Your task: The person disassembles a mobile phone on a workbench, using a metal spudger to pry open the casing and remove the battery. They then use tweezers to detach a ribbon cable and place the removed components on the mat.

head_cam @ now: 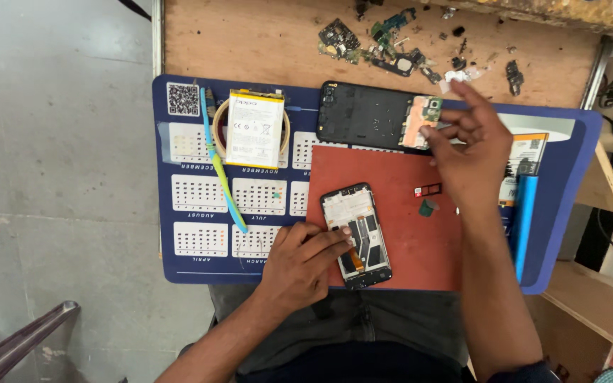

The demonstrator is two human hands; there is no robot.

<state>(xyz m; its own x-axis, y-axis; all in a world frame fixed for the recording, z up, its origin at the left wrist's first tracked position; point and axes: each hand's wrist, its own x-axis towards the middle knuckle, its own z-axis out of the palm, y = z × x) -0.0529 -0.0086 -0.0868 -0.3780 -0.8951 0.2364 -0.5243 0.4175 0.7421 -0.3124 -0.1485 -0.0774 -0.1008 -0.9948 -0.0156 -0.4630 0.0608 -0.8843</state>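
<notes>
I sit at a wooden worktop (264, 42) with a blue calendar mat (200, 213) on it, and on the mat lies a red pad (406, 248). My left hand (305, 266) rests flat on the near left part of the pad, and its fingers (335, 237) press on the opened phone frame (357, 234), which lies face down with its inner parts showing; this grip is not closed around anything. My right hand (471, 145) is at the far right of the pad, and its fingertips pinch the small circuit board (421, 120) at the right end of the black back cover (367, 115). A white battery (254, 128) lies on a tape ring (221, 120) to the far left on the mat, and a green-blue toothbrush (220, 170) lies just beside it. Near my right wrist I see a small SIM tray (428, 189) on the pad, and a blue tube (525, 213) is at the right edge of the mat. Loose broken parts (384, 42) are scattered on the far side of the bare wood. To the left the floor (51, 177) is grey tile.
</notes>
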